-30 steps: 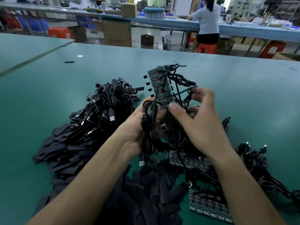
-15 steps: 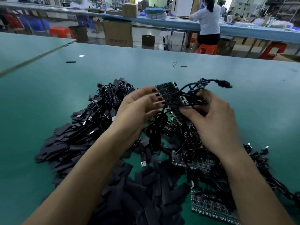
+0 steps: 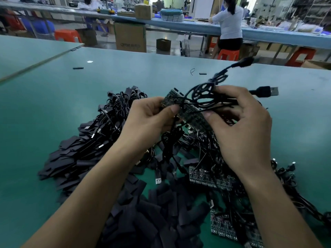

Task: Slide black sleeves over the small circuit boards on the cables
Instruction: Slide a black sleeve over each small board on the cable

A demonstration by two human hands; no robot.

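- The strip of circuit boards, upright in front of the hands a second ago, now lies slanted between them, held above the middle of the surface.
- The left hand has left the hanging cable bundle and now pinches the strip's far-left end. Its thumb is on top and its grip is clamped on the board.
- The right hand presses its thumb on the strip's nearer end while its fingers curl round a coil of cable. Its grip is clamped on both.
- That coil has come up off the strip, and a USB plug now sticks out toward the right edge.
- This looks like one cable and its board being singled out of the tangle. The board may be being snapped off the strip, but the crossing wires hide the joint.
- Neither hand holds a sleeve. The loose black sleeves lie heaped by the near edge under the forearms, so the sliding step for this cable is not yet begun.
- More board strips wait on the surface toward the near right corner.
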